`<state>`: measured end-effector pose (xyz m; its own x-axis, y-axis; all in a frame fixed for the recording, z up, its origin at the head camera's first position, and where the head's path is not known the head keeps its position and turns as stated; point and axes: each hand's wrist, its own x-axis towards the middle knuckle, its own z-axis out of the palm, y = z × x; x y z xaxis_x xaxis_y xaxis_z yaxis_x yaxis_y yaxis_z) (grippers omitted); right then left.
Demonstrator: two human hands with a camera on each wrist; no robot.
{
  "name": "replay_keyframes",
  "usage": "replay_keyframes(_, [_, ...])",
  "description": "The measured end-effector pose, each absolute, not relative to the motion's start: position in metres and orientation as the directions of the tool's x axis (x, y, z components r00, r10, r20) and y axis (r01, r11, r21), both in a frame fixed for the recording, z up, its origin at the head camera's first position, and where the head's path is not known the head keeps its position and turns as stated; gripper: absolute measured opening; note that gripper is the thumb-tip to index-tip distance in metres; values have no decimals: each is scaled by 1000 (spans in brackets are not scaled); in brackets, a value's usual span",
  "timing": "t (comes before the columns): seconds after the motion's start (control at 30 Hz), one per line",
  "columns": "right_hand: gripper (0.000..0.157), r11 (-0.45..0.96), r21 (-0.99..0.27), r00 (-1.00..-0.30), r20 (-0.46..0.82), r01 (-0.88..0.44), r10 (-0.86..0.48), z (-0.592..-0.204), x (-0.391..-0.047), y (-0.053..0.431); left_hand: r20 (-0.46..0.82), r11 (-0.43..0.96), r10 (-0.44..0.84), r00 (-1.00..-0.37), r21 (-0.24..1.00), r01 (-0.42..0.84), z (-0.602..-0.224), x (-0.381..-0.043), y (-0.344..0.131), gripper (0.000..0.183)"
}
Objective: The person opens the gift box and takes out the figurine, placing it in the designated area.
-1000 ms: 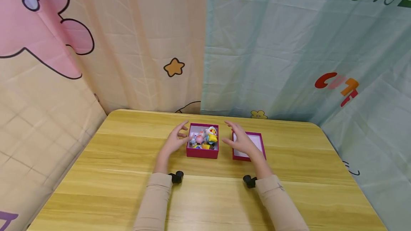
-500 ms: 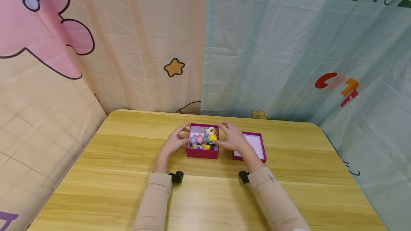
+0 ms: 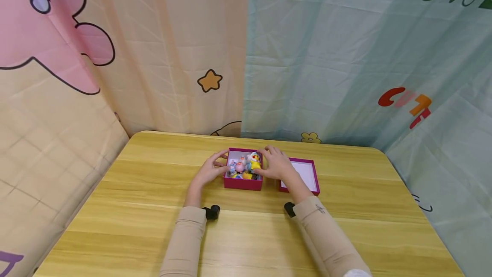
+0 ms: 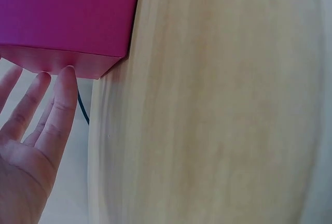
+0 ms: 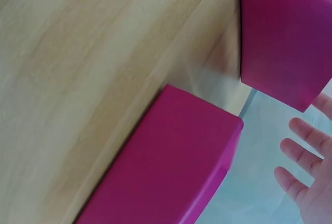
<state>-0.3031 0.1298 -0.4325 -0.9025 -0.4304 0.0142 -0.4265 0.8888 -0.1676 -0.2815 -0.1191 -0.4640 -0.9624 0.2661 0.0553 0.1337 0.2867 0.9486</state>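
Observation:
A magenta box [image 3: 243, 184] filled with several small toy figures [image 3: 240, 166] stands on the table in the head view. A larger figure in yellow and white [image 3: 254, 162] lies at its right side. My left hand [image 3: 209, 171] is at the box's left side; in the left wrist view its extended fingertips [image 4: 66, 76] meet the box wall. My right hand [image 3: 277, 166] is at the right wall, thumb by the yellow figure. Its fingers [image 5: 301, 156] look spread and fairly straight in the right wrist view. Neither hand curls round anything.
The shallow magenta lid [image 3: 316, 178], white inside, lies to the right of the box, partly behind my right wrist. The wooden table [image 3: 246, 234] ends at a back edge in front of printed curtains [image 3: 307, 76]. Black wrist cameras [image 3: 212, 212] sit on both forearms.
My right hand has moved left, from over the lid to the right side of the box. The left hand has shifted only slightly at the left side. Box and lid have stayed put.

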Motion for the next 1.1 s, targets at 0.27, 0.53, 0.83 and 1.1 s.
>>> replay_keyframes(0.27, [74,890,-122,-895,-13,-440,-445,-430,-304,125,48,297,264,-963,946,128,-470,-285,-120,59])
replay_keyframes(0.53, [73,887,-76,-887,-41,-456,-460,-428,-306,122,48,282,266,-963,951,126,-471,-285,-120,59])
replay_keyframes(0.83, [71,882,-75,-881,-55,-466,-470,-426,-311,119,46,295,259,-965,948,124,-471,-285,-120,58])
replay_keyframes(1.1, [71,875,-106,-877,-38,-473,-479,-426,-314,115,42,292,257,-965,949,119,-472,-284,-119,57])
